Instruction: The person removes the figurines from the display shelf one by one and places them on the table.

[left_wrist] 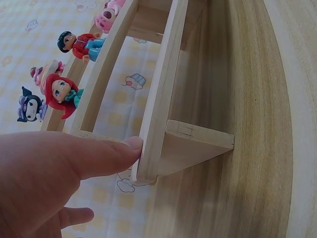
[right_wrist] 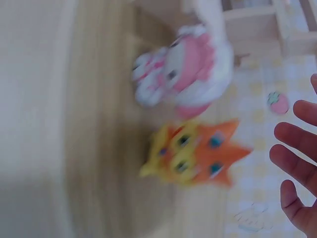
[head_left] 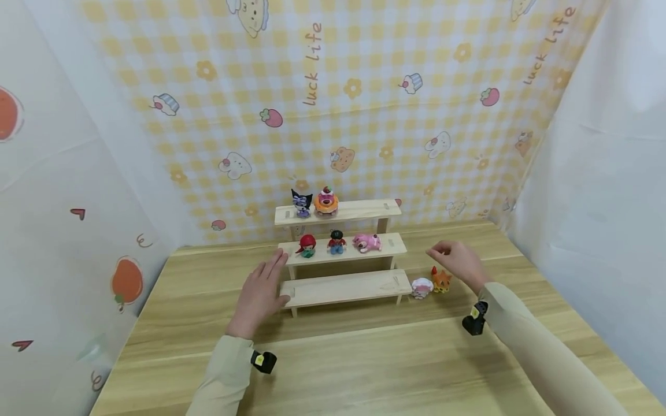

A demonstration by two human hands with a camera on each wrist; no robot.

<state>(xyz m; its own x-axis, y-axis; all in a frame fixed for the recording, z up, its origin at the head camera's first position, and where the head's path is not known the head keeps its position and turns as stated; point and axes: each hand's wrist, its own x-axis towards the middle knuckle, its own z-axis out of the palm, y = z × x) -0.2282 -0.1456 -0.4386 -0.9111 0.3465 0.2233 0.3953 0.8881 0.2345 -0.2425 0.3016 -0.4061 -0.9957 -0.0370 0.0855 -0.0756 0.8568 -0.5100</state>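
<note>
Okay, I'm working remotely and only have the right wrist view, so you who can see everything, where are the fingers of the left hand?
Observer: The left hand is at the left end of the wooden stand.

Operator: Which figures are on the top shelf?

Observer: A dark-eared figure and a pink one in an orange ring.

Operator: Is anything lying down on the middle shelf?

Observer: Yes, the pink figure farthest right.

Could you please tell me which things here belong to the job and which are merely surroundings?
Likely job things:
left hand
right hand
wooden stand
five figures on it
white-hooded figure
orange figure

Surroundings:
tabletop
patterned cloth
left wrist camera
right wrist camera
</note>
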